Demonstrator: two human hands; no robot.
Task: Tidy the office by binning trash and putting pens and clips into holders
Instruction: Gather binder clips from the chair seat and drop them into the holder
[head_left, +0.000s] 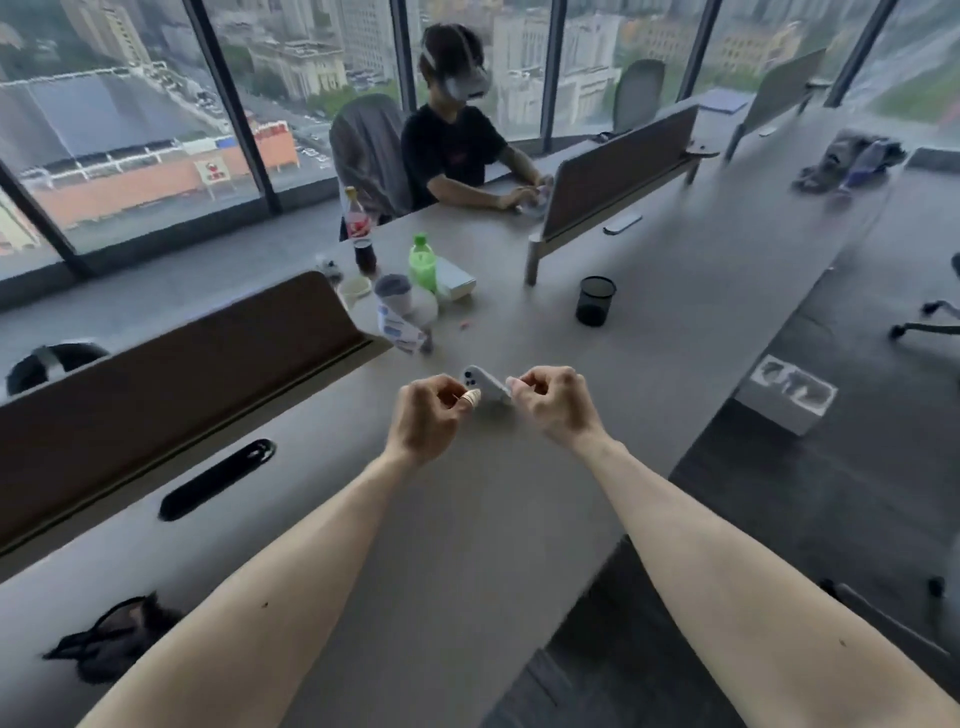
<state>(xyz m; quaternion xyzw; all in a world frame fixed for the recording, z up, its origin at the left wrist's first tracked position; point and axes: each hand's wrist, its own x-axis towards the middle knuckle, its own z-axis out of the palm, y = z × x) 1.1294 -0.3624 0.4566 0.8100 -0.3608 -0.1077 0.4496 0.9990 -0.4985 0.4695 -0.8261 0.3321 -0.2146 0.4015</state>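
Note:
My left hand (431, 415) and my right hand (550, 400) hover close together over the grey desk (467, 519). Both have curled fingers, and I see nothing held in either. A bandage wraps one left fingertip. A white phone (483, 383) lies just beyond and between them. A black mesh holder (595, 301) stands further back to the right. Behind the phone sits a cluster of a crumpled white-and-blue wrapper (400, 325), a paper cup (394, 292), a green bottle (422, 262) and a cola bottle (362, 234). A tiny pink item (464, 326) lies near the wrapper.
A brown divider (182, 364) runs along my left, with a black cable slot (218, 480) beside it. A black mesh object (111, 644) lies at the near left. Another person (457, 150) sits at the far end behind a second divider (618, 166). A box (787, 395) stands on the floor to the right.

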